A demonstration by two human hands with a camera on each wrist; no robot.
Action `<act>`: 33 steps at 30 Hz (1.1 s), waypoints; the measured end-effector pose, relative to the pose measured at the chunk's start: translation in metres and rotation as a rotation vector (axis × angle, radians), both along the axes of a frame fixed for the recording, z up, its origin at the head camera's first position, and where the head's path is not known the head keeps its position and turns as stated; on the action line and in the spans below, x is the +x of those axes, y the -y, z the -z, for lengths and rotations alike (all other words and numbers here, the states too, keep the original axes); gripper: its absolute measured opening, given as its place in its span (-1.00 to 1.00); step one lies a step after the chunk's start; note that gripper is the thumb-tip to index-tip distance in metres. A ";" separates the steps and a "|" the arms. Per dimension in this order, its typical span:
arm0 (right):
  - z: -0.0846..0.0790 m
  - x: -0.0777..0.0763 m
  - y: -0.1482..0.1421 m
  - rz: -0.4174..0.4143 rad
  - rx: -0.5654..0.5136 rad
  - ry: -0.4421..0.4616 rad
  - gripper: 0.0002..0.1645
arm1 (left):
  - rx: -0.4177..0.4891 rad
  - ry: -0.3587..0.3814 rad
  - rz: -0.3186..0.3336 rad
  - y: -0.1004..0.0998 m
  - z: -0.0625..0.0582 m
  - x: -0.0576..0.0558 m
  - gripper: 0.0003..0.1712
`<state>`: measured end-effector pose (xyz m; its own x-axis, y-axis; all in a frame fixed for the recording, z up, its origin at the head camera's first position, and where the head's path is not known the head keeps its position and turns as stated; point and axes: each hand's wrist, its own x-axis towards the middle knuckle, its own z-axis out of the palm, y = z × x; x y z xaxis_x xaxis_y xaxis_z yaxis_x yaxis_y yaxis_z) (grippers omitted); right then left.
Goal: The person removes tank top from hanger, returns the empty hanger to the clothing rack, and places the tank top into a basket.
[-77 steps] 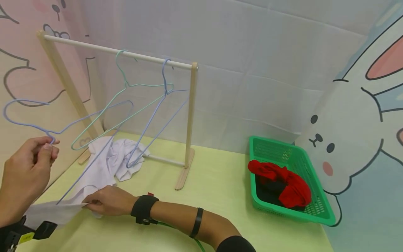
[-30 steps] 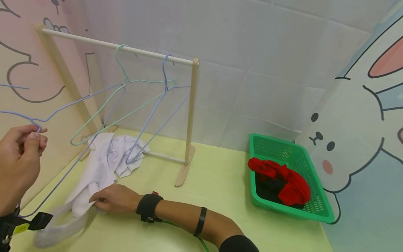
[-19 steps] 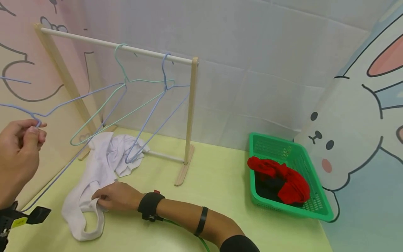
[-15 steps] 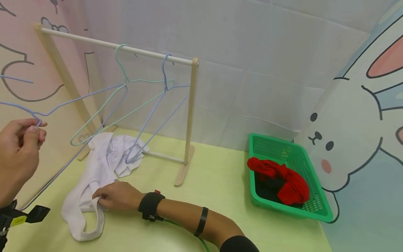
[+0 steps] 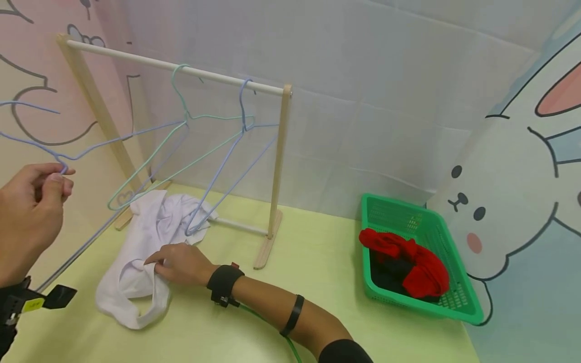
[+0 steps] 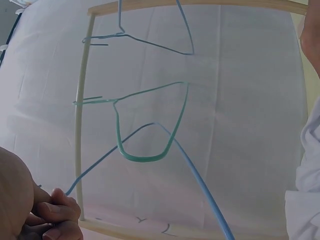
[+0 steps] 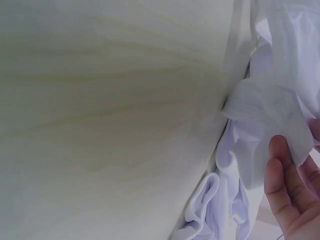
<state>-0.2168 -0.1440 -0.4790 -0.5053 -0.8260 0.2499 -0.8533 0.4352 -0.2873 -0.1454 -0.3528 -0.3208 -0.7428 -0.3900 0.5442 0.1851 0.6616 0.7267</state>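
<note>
My left hand (image 5: 34, 217) pinches a blue clothes hanger (image 5: 93, 147) at its neck, with the hook pointing left. One corner of this hanger lies behind the mint hanger in the head view, and its lower bar slants down toward my left wrist, apart from the shirt's opening. A white shirt (image 5: 142, 222) lies rumpled on the table, one banded opening facing the near side. Between thumb and fingers my right hand (image 5: 183, 264) pinches the edge of that opening. Up close in the right wrist view, folds of the shirt (image 7: 275, 105) hang at the fingertips.
A clothes rack (image 5: 136, 59) with wooden posts stands at the back left. On its bar hang a mint hanger (image 5: 147, 164) and another blue hanger (image 5: 215, 182). To the right stands a green basket (image 5: 367, 262) with red cloth (image 5: 426, 272) and dark cloth inside.
The hanger's lower end has left the shirt's opening and moved left and up with my left hand. The opening has dropped onto the table. My right hand has shifted slightly away and right, still pinching it.
</note>
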 end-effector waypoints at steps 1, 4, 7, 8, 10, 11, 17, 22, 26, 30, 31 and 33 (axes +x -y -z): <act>-0.001 -0.001 0.000 0.002 0.000 0.007 -0.63 | 0.000 0.003 0.006 0.001 0.000 0.000 -0.73; -0.002 -0.006 0.000 0.011 -0.007 0.042 -0.62 | -0.013 0.011 0.015 0.004 0.000 0.000 -0.74; -0.003 -0.012 0.000 0.027 -0.015 0.067 -0.63 | -0.023 0.020 0.021 0.006 0.002 -0.001 -0.74; -0.004 -0.013 0.001 0.036 -0.016 0.071 -0.63 | -0.029 0.021 0.019 0.007 0.003 -0.001 -0.74; -0.003 -0.016 0.002 0.056 -0.010 0.071 -0.63 | -0.029 0.020 0.017 0.008 0.004 -0.001 -0.74; -0.003 -0.017 0.002 0.067 -0.005 0.075 -0.62 | -0.026 0.018 0.018 0.008 0.004 0.000 -0.74; 0.001 -0.022 0.003 0.151 0.022 -0.029 -0.50 | -0.040 -0.025 0.022 0.004 -0.002 -0.001 -0.70; 0.003 -0.029 0.006 0.221 0.019 -0.144 -0.18 | -0.035 -0.057 0.037 0.005 -0.006 -0.004 -0.59; 0.008 -0.038 0.008 0.283 0.087 -0.129 0.06 | -0.050 -0.041 0.046 0.011 -0.005 -0.007 -0.64; 0.010 -0.047 0.008 0.323 0.158 -0.121 0.24 | -0.063 -0.024 0.052 0.014 -0.004 -0.008 -0.70; 0.010 -0.049 0.008 0.324 0.163 -0.124 0.27 | -0.068 -0.023 0.051 0.015 -0.004 -0.009 -0.70; 0.010 -0.052 0.009 0.327 0.175 -0.126 0.32 | -0.064 -0.040 0.062 0.015 -0.005 -0.010 -0.67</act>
